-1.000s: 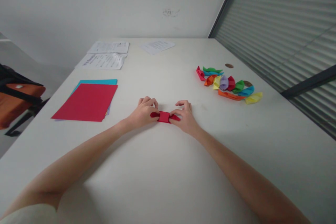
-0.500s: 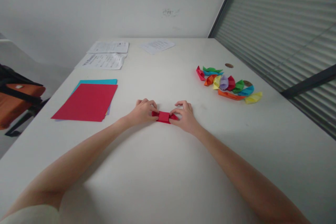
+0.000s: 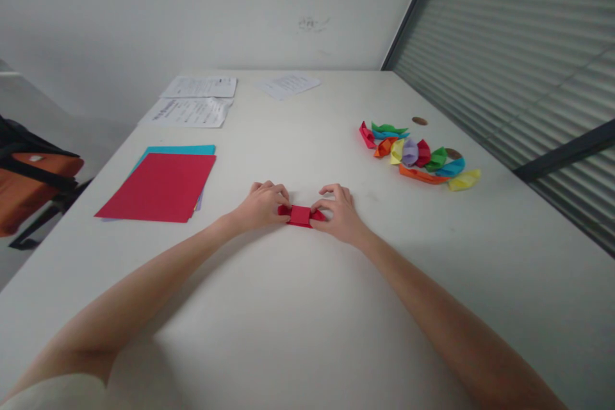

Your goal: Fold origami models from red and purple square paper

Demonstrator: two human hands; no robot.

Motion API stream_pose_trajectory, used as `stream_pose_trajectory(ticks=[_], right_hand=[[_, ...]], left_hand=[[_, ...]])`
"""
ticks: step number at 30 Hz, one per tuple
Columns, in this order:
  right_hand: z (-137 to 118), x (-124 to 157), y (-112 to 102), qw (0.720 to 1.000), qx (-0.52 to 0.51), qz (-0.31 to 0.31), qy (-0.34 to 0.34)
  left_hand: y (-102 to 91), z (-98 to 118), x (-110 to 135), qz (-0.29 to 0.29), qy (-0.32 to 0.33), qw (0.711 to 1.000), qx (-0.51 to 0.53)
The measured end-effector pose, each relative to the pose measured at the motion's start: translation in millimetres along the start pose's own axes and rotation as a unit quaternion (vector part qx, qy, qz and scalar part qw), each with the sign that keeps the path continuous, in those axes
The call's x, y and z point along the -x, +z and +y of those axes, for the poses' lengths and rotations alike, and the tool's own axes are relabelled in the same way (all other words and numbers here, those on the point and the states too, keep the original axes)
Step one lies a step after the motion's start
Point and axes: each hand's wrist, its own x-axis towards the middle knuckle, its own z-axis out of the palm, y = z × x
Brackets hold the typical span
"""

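Observation:
A small folded piece of red paper (image 3: 300, 216) lies on the white table between my hands, with a flat square middle and narrower ends. My left hand (image 3: 266, 204) pinches its left end between thumb and fingers. At the right end, my right hand (image 3: 338, 212) grips the paper between thumb and index finger, its other fingers raised and curled. My fingertips partly hide both ends of the folded paper.
To the left lies a stack of coloured sheets (image 3: 161, 187), red on top. Several folded paper boats (image 3: 423, 157) sit at the right near two round brown spots. Printed pages (image 3: 192, 112) lie at the back left. An orange chair (image 3: 38, 186) stands beyond the left edge.

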Motion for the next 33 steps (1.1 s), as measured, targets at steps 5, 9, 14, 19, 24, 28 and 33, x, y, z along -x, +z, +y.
stream_pose_trajectory(ticks=[5,9,14,19,24,28,33], right_hand=[[-1.1,-1.1,-0.7,1.0,-0.012,-0.013,0.005],[-1.2,-1.7,-1.4,1.0,-0.003,-0.022,0.015],[-2.0,-1.3,-2.2,0.999,0.004,-0.026,0.024],[-6.7,-0.7,-4.9,1.0,0.022,0.003,0.012],[-9.6,-0.3,-5.3,0.999,0.035,0.017,-0.004],[-6.8,-0.5,-0.8,1.0,0.008,0.011,0.012],[-4.2,-0.6,2.2,0.999,-0.026,0.007,0.018]], left_hand=[[-2.7,1.9,-0.4,-0.015,-0.001,1.0,0.001],[-3.1,2.9,-0.5,-0.023,-0.006,1.0,-0.001],[-1.5,1.1,-0.4,-0.018,-0.001,1.0,-0.004],[-1.5,0.2,-0.2,-0.014,-0.011,1.0,0.012],[-1.6,1.3,0.2,-0.009,-0.012,1.0,0.015],[-0.8,1.1,-0.3,-0.007,-0.011,1.0,0.018],[-1.4,1.4,-0.7,-0.008,-0.006,1.0,0.03]])
